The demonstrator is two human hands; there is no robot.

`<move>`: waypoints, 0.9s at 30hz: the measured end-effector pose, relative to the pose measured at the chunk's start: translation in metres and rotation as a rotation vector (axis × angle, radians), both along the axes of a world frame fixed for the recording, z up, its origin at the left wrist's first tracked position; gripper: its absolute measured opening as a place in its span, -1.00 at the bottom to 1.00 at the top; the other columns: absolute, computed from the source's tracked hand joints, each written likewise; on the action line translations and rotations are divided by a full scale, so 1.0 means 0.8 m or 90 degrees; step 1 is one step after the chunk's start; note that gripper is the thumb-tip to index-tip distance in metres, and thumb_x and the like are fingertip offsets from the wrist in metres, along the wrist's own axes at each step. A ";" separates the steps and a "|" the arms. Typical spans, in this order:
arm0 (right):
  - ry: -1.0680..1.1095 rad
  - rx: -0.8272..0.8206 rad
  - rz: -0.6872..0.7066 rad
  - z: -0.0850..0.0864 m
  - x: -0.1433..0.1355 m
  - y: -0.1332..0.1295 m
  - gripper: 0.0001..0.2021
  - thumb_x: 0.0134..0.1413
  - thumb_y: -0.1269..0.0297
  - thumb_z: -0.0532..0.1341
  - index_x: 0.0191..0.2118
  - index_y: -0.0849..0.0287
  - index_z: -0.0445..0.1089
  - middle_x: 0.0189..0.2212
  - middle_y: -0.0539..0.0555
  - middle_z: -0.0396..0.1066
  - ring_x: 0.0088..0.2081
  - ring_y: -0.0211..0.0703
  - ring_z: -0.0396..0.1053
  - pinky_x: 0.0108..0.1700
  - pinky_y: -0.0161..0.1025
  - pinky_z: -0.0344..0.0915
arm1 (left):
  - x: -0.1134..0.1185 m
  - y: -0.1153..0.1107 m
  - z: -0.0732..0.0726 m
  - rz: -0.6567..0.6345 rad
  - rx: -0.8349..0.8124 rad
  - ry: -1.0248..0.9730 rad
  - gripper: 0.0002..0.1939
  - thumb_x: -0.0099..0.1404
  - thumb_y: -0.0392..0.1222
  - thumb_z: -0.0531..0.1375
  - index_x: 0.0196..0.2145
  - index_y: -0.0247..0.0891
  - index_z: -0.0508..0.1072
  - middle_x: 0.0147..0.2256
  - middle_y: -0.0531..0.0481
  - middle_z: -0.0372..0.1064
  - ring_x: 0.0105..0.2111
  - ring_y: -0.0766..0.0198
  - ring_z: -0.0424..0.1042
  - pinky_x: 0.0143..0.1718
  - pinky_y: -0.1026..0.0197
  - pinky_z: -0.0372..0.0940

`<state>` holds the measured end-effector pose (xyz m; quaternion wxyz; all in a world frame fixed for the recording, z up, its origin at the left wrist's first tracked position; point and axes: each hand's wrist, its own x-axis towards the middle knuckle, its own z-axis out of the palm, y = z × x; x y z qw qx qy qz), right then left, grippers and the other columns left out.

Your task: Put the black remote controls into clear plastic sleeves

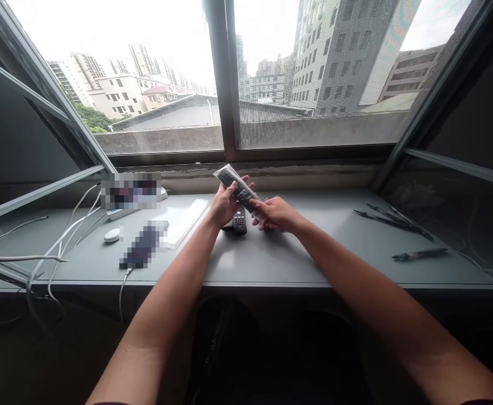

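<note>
Between my two hands a dark remote control in a clear plastic sleeve (234, 185) is held tilted above the desk. My left hand (225, 203) grips its upper-left part, thumb across the front. At the lower-right end my right hand (275, 212) pinches the sleeve with thumb and fingers. Below them a black remote control (240, 221) with rows of buttons lies on the desk, partly hidden by my left hand. Something dark beside it is mostly covered by that hand.
On the grey desk (263, 264), a white sheet or bag (189, 222), a white mouse-like object (112, 235) and a blurred-out device (143, 247) on a cable lie left. Several pens (392, 219) and another pen (419, 255) lie right. A window frame (225, 84) stands behind.
</note>
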<state>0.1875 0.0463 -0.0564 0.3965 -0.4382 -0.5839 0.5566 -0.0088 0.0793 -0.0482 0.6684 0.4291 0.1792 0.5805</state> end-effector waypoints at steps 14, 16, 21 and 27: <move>0.019 0.123 0.081 0.010 -0.007 -0.017 -0.45 -0.01 -0.26 0.56 -0.41 0.22 0.58 -0.36 0.24 0.67 -0.43 -0.09 0.60 -0.63 -0.39 0.24 | -0.024 0.042 -0.011 0.256 -0.162 0.038 -0.73 0.32 -0.12 0.45 -0.13 -0.16 0.48 -0.25 0.03 0.55 -0.31 0.30 0.57 -0.28 0.29 0.43; -0.008 0.152 0.099 0.008 -0.006 -0.016 -0.55 0.01 -0.15 0.57 -0.31 0.21 0.65 -0.36 0.17 0.66 -0.42 -0.16 0.56 -0.58 -0.38 0.27 | -0.026 0.043 -0.011 0.275 -0.177 0.044 -0.70 0.28 -0.13 0.48 -0.14 -0.16 0.47 -0.28 0.05 0.53 -0.35 0.33 0.56 -0.31 0.31 0.40; -0.099 0.242 0.115 0.002 -0.002 -0.010 -0.62 0.07 -0.04 0.52 -0.15 0.16 0.74 -0.38 0.01 0.62 -0.40 -0.20 0.47 -0.39 -0.33 0.37 | -0.028 0.044 -0.011 0.244 -0.167 0.060 -0.63 0.19 -0.16 0.53 -0.13 -0.20 0.50 -0.30 0.03 0.53 -0.39 0.32 0.56 -0.37 0.31 0.41; -0.113 0.353 0.030 0.001 0.000 -0.009 -0.76 0.14 0.07 0.42 -0.29 0.15 0.69 -0.30 0.06 0.66 -0.21 -0.01 0.58 -0.15 -0.20 0.47 | -0.012 0.027 -0.007 0.130 -0.125 0.140 -0.48 0.11 -0.17 0.58 -0.02 -0.25 0.55 -0.25 -0.02 0.57 -0.46 0.35 0.50 -0.49 0.32 0.36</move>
